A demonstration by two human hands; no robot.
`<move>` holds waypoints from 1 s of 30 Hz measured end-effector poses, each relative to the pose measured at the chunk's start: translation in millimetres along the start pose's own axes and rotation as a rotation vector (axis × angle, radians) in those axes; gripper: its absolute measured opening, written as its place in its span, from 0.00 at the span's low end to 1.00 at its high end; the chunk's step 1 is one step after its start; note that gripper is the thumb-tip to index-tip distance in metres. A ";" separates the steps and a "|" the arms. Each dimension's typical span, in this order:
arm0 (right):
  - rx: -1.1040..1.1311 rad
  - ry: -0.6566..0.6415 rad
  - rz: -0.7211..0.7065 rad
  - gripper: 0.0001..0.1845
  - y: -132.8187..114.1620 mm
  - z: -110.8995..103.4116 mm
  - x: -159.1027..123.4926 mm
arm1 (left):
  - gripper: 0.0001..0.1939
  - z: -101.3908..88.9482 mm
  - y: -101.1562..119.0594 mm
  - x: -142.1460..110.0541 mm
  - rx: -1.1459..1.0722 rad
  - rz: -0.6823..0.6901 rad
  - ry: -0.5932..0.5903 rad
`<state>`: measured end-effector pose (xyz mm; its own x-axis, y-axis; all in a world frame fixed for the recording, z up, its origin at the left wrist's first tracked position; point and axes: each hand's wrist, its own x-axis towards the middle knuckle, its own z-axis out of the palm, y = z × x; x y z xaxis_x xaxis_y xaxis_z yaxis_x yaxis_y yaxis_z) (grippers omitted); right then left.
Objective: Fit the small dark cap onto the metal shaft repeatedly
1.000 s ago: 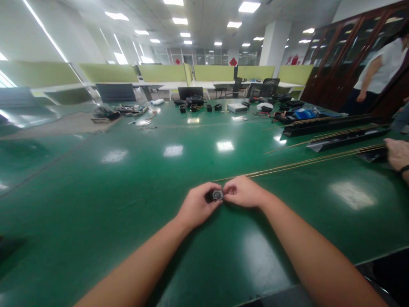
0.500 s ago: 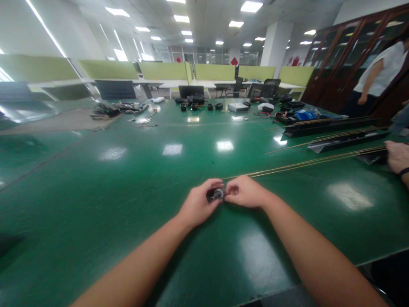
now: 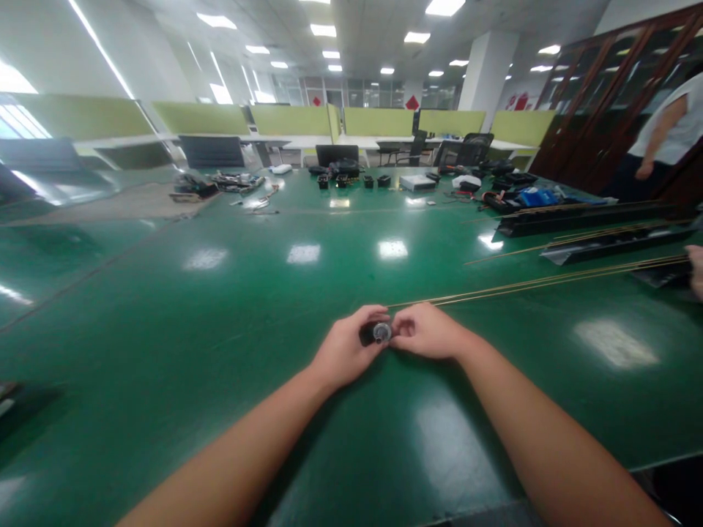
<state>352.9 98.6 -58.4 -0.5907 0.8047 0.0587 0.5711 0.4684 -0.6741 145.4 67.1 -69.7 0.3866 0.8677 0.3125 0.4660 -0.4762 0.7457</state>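
My left hand (image 3: 348,348) is wrapped round a small dark cylindrical part (image 3: 381,333) with a round silver end, like a small motor. The silver end faces me, with a short stub at its lower edge. At the right side of this part, the curled thumb and fingers of my right hand (image 3: 431,333) pinch its edge; the fingertips are partly hidden. Just behind both hands lie long thin brass-coloured rods (image 3: 521,283), running off to the right over the green tabletop (image 3: 247,307).
Dark channel-shaped bars (image 3: 593,217) with more thin rods lie at the right. Another person's hand (image 3: 696,271) is at the right edge, and a standing person (image 3: 667,132) is behind. Electronics (image 3: 535,196), small black blocks (image 3: 369,181) and a white box (image 3: 417,181) stand along the back.
The cylindrical part has turned so that its silver end points more towards me. My view has shifted slightly left. The other person's hand shows less at the right edge.
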 end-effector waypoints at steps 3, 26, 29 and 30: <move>-0.020 0.009 -0.008 0.05 -0.6 -0.2 -0.1 | 0.22 -0.6 1.7 0.4 0.012 0.009 0.004; -0.003 -0.022 -0.003 0.09 -1.2 -0.3 -0.8 | 0.14 -4.1 8.8 1.7 0.029 -0.060 0.021; -0.017 -0.011 -0.008 0.09 -1.9 -0.8 -0.8 | 0.14 -4.1 8.4 1.5 0.015 -0.087 0.021; -0.020 -0.011 -0.007 0.09 -1.8 -0.9 -0.8 | 0.15 -4.2 8.7 1.5 0.012 -0.091 0.021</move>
<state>352.8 97.4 -56.6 -0.6010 0.7974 0.0554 0.5783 0.4816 -0.6585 146.7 64.9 -60.2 0.3254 0.9103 0.2560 0.5084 -0.3966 0.7644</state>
